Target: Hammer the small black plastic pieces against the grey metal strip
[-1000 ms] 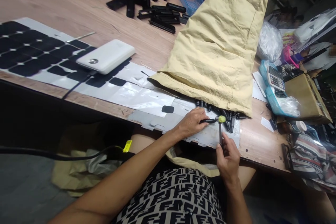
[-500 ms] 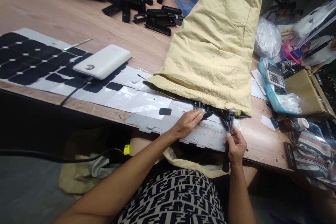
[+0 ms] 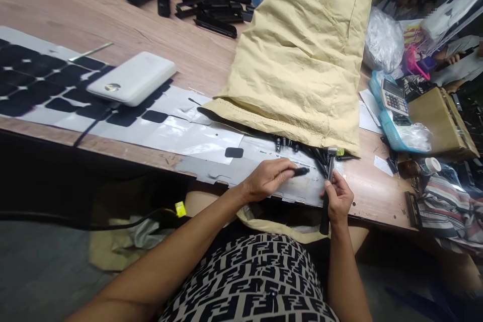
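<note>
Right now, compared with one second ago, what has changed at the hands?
The right hand has moved the hammer rightward, away from the black piece in the left hand; the hammer's yellow end now faces right. The left hand has drawn slightly back. Both hands keep their holds. The beige bag and white device stayed in place.

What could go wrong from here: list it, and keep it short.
If swung carelessly, the hammer in the right hand could strike the left hand, which grips a short black piece nearby.
The loose black parts at the tan bag's lower edge might be knocked by the hammer.
The white device's cable crosses the table edge and could snag.
</note>
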